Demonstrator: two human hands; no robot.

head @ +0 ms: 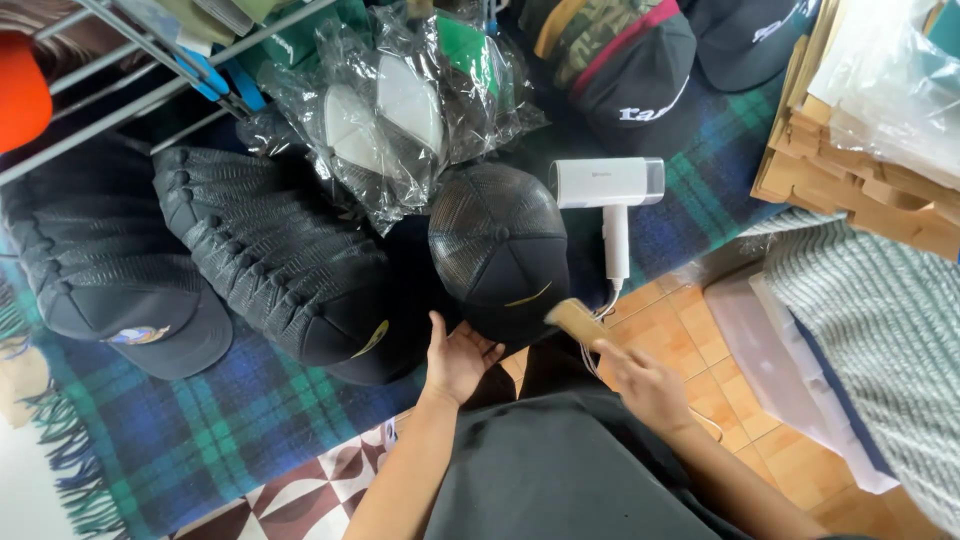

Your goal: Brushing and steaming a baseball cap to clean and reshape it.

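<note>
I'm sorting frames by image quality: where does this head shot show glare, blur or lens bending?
Head view: glare glints off the clear plastic bags around the caps; the wooden brush in the right hand is smeared with motion blur, while the left hand at the black cap is sharper; the metal rack bars look slightly bowed near the edge; light is soft, shadows faint.

free: tiled floor (690,330) by hair dryer (612,195) | blocked — cap stacks (270,250), bagged caps (390,120), cardboard (850,170)

A black cap (497,250) lies on a blue-green plaid blanket (230,420) beside a white dryer (612,195).
</note>
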